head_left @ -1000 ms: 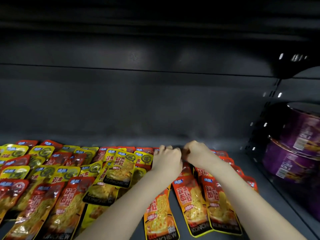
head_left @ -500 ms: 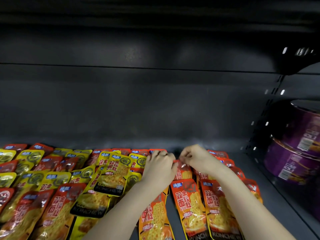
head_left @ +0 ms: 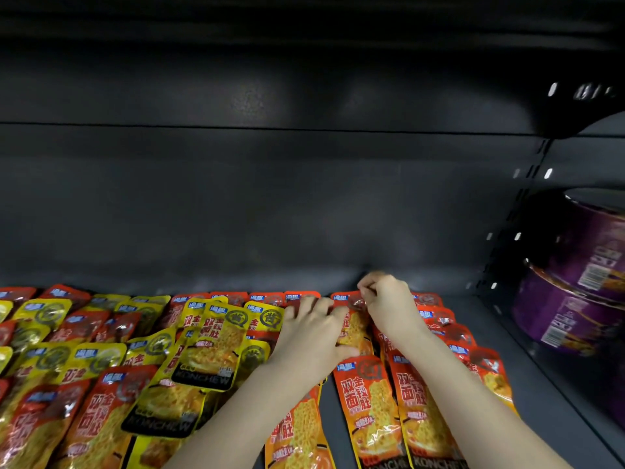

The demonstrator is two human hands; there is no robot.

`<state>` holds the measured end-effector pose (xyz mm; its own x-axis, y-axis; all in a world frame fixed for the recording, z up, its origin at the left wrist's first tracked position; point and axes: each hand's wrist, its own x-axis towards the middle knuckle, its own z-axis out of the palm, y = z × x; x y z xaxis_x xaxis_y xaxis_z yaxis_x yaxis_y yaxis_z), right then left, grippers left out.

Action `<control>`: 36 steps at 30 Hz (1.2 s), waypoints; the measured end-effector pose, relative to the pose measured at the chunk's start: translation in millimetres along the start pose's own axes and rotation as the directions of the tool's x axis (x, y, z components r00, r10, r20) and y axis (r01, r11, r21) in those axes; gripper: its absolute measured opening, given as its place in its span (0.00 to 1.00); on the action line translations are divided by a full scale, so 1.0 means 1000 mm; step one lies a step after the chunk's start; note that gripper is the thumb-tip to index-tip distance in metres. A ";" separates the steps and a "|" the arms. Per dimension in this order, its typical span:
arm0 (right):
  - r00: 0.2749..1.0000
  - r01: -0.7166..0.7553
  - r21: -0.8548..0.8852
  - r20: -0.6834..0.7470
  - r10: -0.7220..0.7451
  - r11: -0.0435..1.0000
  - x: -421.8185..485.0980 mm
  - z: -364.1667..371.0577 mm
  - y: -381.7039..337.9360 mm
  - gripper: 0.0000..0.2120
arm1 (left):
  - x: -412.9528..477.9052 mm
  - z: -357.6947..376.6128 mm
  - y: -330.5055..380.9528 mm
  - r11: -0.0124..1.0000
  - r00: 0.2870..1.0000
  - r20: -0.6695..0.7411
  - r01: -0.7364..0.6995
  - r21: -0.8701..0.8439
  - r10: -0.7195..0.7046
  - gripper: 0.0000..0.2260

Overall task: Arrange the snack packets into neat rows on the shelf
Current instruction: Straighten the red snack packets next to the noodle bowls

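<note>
Person is reaching both arms deep into the dark shelf (head_left: 534, 401). Left hand (head_left: 313, 336) is lying flat, fingers straight and spread, pressing on red packets (head_left: 301, 297) near the back wall. Right hand (head_left: 389, 308) is just beside it, fingers (head_left: 368, 287) clenched, pinching the top edge of 1 red packet (head_left: 353, 328) lying between the 2 hands. Yellow packets (head_left: 216, 340) are lying jumbled and overlapping on the left. 2 purple tubs (head_left: 575, 316) are sitting stacked at far right.
</note>
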<state>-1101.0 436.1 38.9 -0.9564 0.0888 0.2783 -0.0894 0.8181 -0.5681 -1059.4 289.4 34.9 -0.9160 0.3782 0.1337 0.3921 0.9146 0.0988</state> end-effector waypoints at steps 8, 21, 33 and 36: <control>0.999 0.007 -0.077 0.035 -0.004 0.997 -0.002 0.005 -0.002 0.11 | 0.001 0.006 -0.001 1.000 1.000 -0.025 0.001 0.031 0.000 0.27; 0.965 0.144 -0.075 0.231 -0.123 0.987 -0.013 -0.028 -0.015 0.08 | -0.003 -0.013 0.002 0.996 0.974 -0.226 -0.053 -0.069 0.036 0.14; 0.705 0.185 -0.152 0.709 -0.024 0.971 -0.033 -0.051 -0.023 0.07 | -0.016 -0.024 0.001 0.991 0.984 0.120 -0.124 -0.049 0.129 0.16; 0.693 0.210 -0.173 0.721 -0.022 0.962 -0.037 -0.051 -0.025 0.07 | -0.017 -0.022 0.001 0.991 0.983 0.127 -0.125 -0.046 0.130 0.17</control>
<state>-1049.6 440.9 82.7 -0.8610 -0.3658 -0.3534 -0.2390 0.9043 -0.3537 -1042.1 280.7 54.7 -0.8604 0.5093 0.0189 0.5073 0.8525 0.1261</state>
